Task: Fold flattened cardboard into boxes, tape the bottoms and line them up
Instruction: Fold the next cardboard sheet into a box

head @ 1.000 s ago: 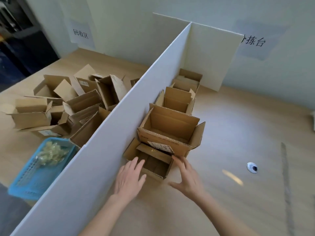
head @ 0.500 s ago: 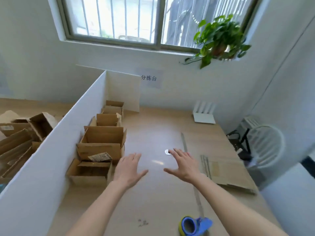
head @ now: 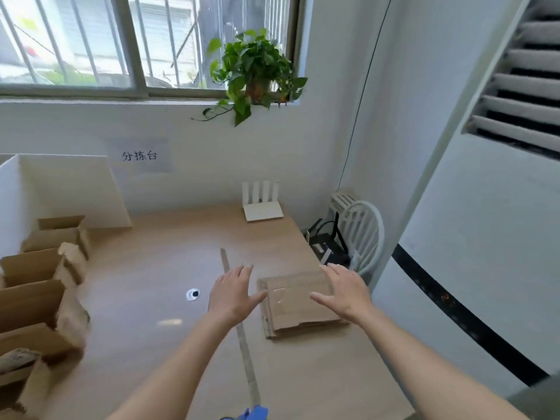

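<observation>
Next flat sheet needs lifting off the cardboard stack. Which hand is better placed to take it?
Probably the right. The right hand hovers open over the flattened cardboard stack, near its right edge; the left hand hangs open beside its left edge.

A stack of flattened cardboard (head: 298, 301) lies on the table (head: 169, 259) between the left hand (head: 233, 294) and the right hand (head: 345, 291). Well to the left of the left hand, folded boxes (head: 39, 286) stand in a row along a partition (head: 9, 195). A router (head: 262, 204) stands beyond both hands near the wall, with a potted plant (head: 254, 71) above it.
</observation>
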The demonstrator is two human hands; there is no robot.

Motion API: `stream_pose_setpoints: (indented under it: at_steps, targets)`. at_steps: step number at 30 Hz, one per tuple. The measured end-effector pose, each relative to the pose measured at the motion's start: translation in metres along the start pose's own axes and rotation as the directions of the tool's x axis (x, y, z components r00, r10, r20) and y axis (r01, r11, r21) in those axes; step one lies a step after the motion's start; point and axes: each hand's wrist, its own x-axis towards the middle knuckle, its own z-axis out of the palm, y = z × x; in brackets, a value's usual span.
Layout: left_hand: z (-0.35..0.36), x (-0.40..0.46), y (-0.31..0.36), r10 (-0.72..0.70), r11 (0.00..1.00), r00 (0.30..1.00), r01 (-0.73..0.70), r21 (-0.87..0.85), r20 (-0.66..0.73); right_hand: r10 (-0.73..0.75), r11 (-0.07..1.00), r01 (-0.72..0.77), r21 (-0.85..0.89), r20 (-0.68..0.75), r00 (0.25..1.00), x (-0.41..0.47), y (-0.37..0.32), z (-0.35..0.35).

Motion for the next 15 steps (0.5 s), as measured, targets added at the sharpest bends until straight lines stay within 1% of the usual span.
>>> stream_pose_setpoints:
  at_steps: [4,7,11,15]
  targets:
    - [0.079,0.055,0.043,-0.047,0.999,0.996,0.047,0.004,0.076,0.050,0.998,-0.053,0.026,0.100,0.994,0.039,0.091,0.040]
    - [0.134,0.082,0.058,-0.124,0.992,0.982,0.127,-0.013,0.142,0.058,0.996,-0.069,0.056,0.188,0.980,0.067,0.140,0.078]
    - [0.197,0.104,0.055,-0.232,0.971,0.948,0.239,-0.005,0.216,0.049,0.995,-0.072,0.073,0.282,0.958,0.099,0.176,0.127]
    - [0.247,0.122,0.040,-0.336,0.937,0.904,0.348,0.000,0.265,0.030,0.981,-0.093,0.167,0.346,0.938,0.124,0.186,0.178]
